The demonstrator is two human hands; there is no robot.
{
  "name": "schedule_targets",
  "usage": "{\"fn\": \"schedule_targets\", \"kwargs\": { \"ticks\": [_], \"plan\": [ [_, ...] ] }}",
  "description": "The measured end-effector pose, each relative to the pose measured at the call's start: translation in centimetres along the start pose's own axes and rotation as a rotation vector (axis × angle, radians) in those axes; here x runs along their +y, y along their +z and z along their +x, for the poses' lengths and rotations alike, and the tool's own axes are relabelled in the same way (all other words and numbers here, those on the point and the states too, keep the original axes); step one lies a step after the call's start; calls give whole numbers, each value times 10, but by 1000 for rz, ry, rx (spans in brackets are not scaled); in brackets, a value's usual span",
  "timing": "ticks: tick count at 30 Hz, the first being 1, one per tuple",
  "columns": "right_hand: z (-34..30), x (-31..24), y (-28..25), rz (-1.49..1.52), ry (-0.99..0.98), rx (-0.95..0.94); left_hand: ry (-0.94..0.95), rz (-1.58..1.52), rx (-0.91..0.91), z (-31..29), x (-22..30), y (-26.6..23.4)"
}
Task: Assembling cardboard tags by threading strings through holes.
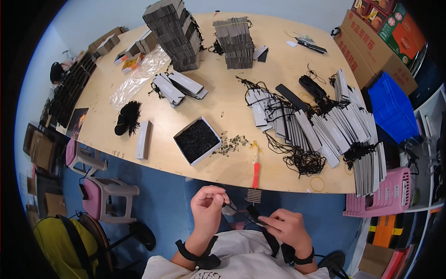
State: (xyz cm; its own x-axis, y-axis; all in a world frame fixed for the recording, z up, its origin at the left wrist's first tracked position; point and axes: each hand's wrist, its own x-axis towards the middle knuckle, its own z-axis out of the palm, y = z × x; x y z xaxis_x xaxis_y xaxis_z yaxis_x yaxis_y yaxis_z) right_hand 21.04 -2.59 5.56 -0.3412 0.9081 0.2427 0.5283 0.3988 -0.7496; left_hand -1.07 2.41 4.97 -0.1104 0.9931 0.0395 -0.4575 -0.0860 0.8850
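Broadly, a pale wooden table (218, 83) fills the upper view. On its right spreads a jumble of grey tags (341, 130) with black cords, next to a blue plastic bin (392, 109) beyond the table's edge. At the back stand a tall stack of grey bundles (174, 39) and, to its right, a shorter stack (233, 42). Nearer sits a white box (207, 154) full of small black pieces (197, 139). Below the table's near edge, over the person's lap, the right hand (285, 227) pinches a black strip (253, 214); the left hand (208, 207) has thumb and fingers closed on a small, partly hidden dark piece (228, 204). On the table lie a red-handled tool (256, 176) and, smallest, scattered pins (232, 145).
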Motion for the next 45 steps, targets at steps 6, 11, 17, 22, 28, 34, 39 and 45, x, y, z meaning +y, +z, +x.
{"fn": "schedule_targets", "kwargs": {
  "ticks": [6,11,17,22,28,34,39,45],
  "plan": [
    [0,-12,-11,-504,-193,319,-29,-267,-324,-5,18,-10],
    [0,-13,-20,-603,-251,369,-73,-350,-432,-9,20,-17],
    [16,-1,-20,-479,-155,276,24,-392,-543,-8,16,-18],
    [26,4,-32,-86,221,-4,11,-44,-97,-6,18,-3],
    [59,9,-56,174,405,-247,-53,-4,180,8,8,-11],
    [82,8,-74,79,347,-211,-12,-7,108,12,8,-11],
    [89,3,-85,499,517,-125,-59,-93,114,12,11,-14],
    [104,11,-77,575,359,23,-92,-73,165,16,2,-14]
  ]
}}
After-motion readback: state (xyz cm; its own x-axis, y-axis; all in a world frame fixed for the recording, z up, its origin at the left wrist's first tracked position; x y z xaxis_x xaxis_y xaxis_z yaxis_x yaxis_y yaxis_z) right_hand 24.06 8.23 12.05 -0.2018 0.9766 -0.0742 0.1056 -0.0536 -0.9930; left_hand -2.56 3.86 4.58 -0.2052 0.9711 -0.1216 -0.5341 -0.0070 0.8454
